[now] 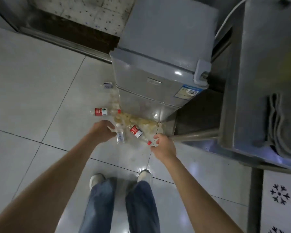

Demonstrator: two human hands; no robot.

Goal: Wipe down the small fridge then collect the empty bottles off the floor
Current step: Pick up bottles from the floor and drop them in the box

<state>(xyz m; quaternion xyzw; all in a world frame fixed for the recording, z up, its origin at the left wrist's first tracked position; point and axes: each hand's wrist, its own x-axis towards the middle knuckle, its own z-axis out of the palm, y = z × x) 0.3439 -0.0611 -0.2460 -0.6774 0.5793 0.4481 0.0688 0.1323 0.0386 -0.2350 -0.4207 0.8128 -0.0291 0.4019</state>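
Note:
A small grey fridge [158, 68] stands on the tiled floor ahead of me. Several empty plastic bottles lie at its foot: a red-labelled one [104, 112] to the left, a second red-labelled one [138, 132] with a red cap near my right hand, a clear bottle with a blue label [120, 136] beside my left hand, and a small one [106, 85] farther back. My left hand [102, 130] reaches down with curled fingers next to the clear bottle, holding nothing. My right hand [163, 146] hovers loosely curled just right of the red cap, empty.
A yellowish stain [133, 119] spreads on the floor under the fridge's front. A steel table [252, 81] with a folded grey cloth [280, 121] stands on the right, a white box [280, 199] below it. My feet [97, 179] stand on the pale tiles. A door threshold [65, 39] runs behind.

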